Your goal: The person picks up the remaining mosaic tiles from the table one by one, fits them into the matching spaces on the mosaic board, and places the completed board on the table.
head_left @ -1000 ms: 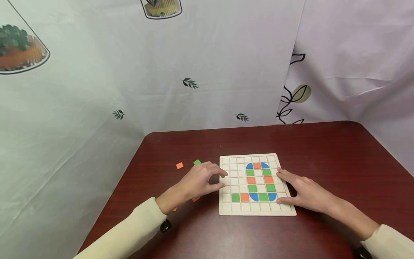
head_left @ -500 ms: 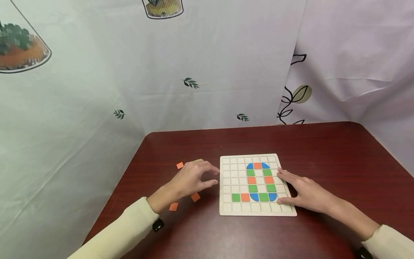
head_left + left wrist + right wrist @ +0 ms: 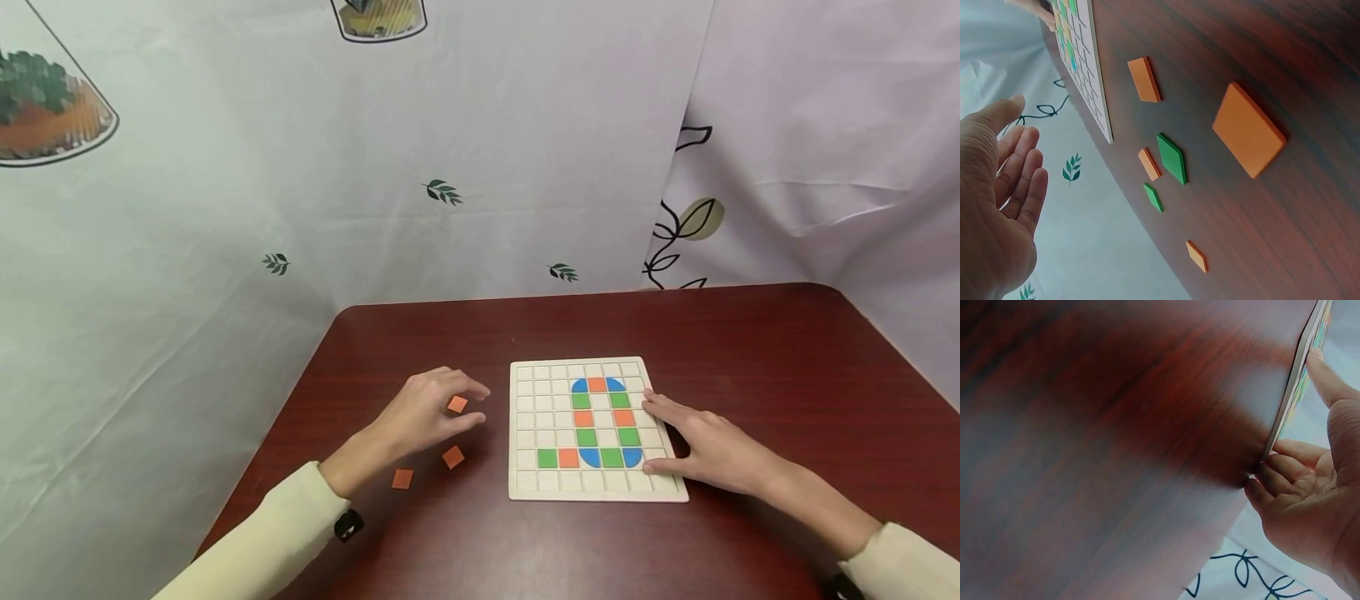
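Dark-red table (image 3: 497,467) is leaving passage left of the cream gridded square board (image 3: 602,418); bare right hand (image 3: 701,437) is partly blocking its right edge.

In the head view the left hand (image 3: 427,412) hides both loose green tiles (image 3: 1172,159), and both sleeves (image 3: 262,529) and the near part of the table (image 3: 480,546) are cut off. In the right wrist view, colours on the board (image 3: 606,436) blur into streaks.

Looks like a draped-off corner or booth — pale, creased fabric (image 3: 525,150) hangs behind and on both sides of a dark red wood-grain table (image 3: 735,350), with leaf sprigs (image 3: 442,192) and plant pictures (image 3: 45,112) printed on it. Home or office, honestly can't tell which — fabric fills the whole background.
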Motion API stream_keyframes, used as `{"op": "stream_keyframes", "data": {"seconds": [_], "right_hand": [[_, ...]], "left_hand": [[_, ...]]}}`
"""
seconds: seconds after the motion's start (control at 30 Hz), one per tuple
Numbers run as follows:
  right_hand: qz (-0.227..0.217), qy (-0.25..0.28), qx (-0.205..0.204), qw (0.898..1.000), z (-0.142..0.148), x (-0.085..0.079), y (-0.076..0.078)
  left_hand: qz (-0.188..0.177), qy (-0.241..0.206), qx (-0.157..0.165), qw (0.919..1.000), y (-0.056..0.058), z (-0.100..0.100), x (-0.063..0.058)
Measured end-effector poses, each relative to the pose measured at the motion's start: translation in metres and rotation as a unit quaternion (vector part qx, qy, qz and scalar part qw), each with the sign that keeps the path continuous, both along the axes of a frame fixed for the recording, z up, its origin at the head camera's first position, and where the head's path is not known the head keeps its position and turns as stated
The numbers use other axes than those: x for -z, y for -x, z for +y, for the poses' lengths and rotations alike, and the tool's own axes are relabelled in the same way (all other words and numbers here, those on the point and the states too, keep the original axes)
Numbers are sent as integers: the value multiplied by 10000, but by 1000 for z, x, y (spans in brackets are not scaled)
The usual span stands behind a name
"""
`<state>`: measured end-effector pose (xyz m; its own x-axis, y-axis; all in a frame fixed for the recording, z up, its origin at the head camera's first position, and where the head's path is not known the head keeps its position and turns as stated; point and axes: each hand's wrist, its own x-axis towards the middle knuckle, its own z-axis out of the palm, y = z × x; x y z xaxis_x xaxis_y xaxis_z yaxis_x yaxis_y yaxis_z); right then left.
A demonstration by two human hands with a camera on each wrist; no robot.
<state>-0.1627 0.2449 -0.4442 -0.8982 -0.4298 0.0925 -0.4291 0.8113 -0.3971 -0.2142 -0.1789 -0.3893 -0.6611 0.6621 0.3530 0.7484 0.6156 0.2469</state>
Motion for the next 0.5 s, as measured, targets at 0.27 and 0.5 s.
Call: {"op": "stream_keyframes", "data": {"seconds": [0.27,0.5], "right_hand": [[-20,10,24,10000,-1,0,0],[4,-5,23,10000,0,1,0]], "left_hand": [[142,-102,-77,9998,-1,-12,2],[222,-246,-130,9994,-4,-20,2]]}}
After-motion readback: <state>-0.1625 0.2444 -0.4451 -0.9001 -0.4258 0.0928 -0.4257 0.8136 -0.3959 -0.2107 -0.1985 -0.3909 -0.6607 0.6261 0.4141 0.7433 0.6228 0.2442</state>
